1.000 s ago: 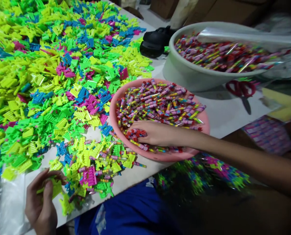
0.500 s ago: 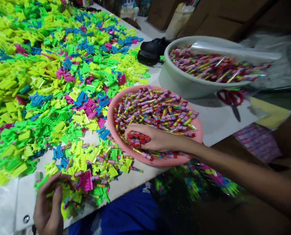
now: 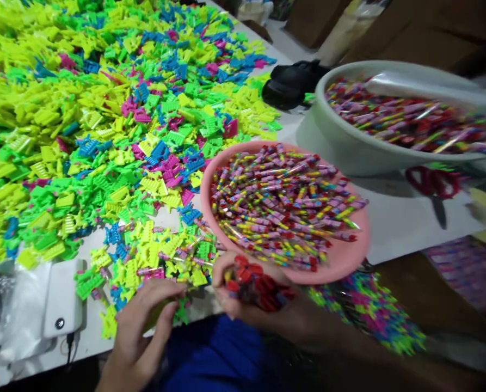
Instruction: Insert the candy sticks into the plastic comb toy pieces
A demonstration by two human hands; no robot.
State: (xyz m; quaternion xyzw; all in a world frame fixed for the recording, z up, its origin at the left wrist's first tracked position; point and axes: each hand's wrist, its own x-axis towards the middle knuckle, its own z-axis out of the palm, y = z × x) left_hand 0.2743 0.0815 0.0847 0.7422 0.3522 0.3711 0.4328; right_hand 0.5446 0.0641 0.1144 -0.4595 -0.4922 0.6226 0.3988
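Tubes with red ends [image 3: 263,287] were seen, from the head view, gathered in the right hand [image 3: 243,313], in front of the pink basin [image 3: 351,253] by the front edge of the bench [image 3: 383,231]. The fingers were closed around the bundle, and its red ends were bunched together and turned roughly toward the camera; the tubes were too blurred to be counted. Whether the basin's rim was touched could not be told.

The left hand [image 3: 134,343] was placed over the front edge, to the left of the bundle, with its fingers bent and its thumb set apart from them. A yellow piece [image 3: 156,314] was glimpsed in that narrow gap, but whether it was gripped could not be told.

More tubes were heaped in the pink basin, and some were strewn among ridged plastic pieces [image 3: 142,253] near the front edge. Scissors [image 3: 434,189] were laid toward the right edge, beside the grey basin [image 3: 336,147].

By judgement, the bundle was best held with even pressure all round, so that no outer tube was shed and no wrapping crushed. The red ends were best left level, and the left fingers loosely curved, well apart from the scattered pieces.
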